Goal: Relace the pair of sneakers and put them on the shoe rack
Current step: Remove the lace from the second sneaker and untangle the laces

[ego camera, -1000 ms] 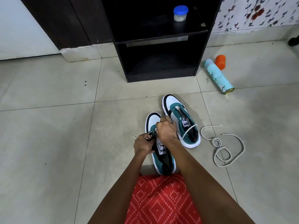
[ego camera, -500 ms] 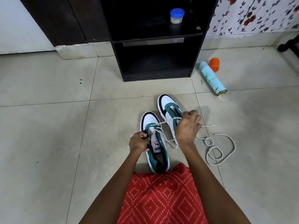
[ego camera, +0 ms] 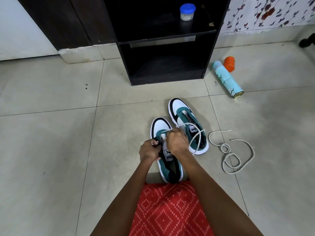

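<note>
Teal, white and black nearer sneaker (ego camera: 161, 125) stands on the tiled floor (ego camera: 51, 150) beside its mate (ego camera: 180, 107), before the black wooden shoe rack (ego camera: 125, 65). Left hand (ego camera: 150, 150) grips its eyelet edge. Right hand (ego camera: 177, 142) pinches its white cord lace (ego camera: 196, 136).

**A:** Where does your one view look from?

**B:** From your head, facing forward and steeply down at the tiled floor (ego camera: 51, 150).

**A:** How near?

**B:** Close. Your forearms (ego camera: 213, 193) enter at the near edge. Your left hand (ego camera: 150, 150), gripping the near sneaker (ego camera: 168, 155), and your right hand (ego camera: 177, 142), pinching its lace (ego camera: 197, 133), sit mid-frame.

**A:** And far?

**B:** The shoe rack (ego camera: 121, 53) tops the frame, with the floral wall (ego camera: 272, 11) far right. The wide lens bows the edges.
</note>
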